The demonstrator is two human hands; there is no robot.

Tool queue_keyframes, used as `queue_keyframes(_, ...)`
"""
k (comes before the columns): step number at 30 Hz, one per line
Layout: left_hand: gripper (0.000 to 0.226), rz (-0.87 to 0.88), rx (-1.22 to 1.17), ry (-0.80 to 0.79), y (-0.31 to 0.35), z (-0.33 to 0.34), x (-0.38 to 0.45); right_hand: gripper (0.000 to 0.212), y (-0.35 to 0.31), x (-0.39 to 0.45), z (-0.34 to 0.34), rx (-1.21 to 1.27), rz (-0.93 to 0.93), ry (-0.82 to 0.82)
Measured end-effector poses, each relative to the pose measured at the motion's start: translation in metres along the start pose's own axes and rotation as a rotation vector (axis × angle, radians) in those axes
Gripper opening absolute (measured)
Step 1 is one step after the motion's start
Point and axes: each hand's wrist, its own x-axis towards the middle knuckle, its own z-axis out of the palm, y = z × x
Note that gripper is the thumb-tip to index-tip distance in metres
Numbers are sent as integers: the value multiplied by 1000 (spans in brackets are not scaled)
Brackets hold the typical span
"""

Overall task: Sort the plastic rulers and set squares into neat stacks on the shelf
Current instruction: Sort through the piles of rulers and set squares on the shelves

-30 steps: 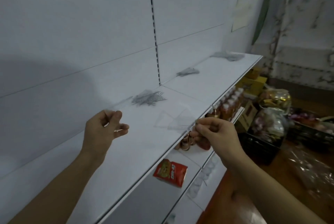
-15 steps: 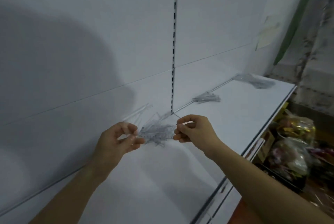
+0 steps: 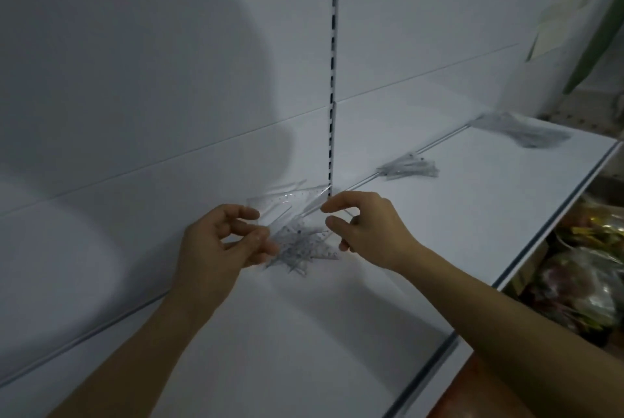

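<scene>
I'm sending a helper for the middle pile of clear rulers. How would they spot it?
Start at the slotted metal upright on the white back wall and follow the white shelf rightwards. The small fan of clear plastic rulers lies by the wall, beyond the jumble between the hands, before the biggest heap.

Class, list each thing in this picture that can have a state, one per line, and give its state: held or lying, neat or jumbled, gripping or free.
left hand: fingers curled, pinching the clear set square.
right hand: fingers curled at the set square's other end.
clear set square: lifted, held above the nearest pile.
nearest pile: jumbled, lying on the shelf.
middle pile: lying loose, fanned out.
far pile: lying, blurred.
shelf: bearing three piles.
</scene>
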Motion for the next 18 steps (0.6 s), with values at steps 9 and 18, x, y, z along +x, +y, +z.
queue_keyframes(9,12,81,255,99,-2,81,44,19,84,23,-92,-221,-55,73)
queue_keyframes(18,20,-24,290,57,-34,246,116,34,196,23,-229,-486,-86,91)
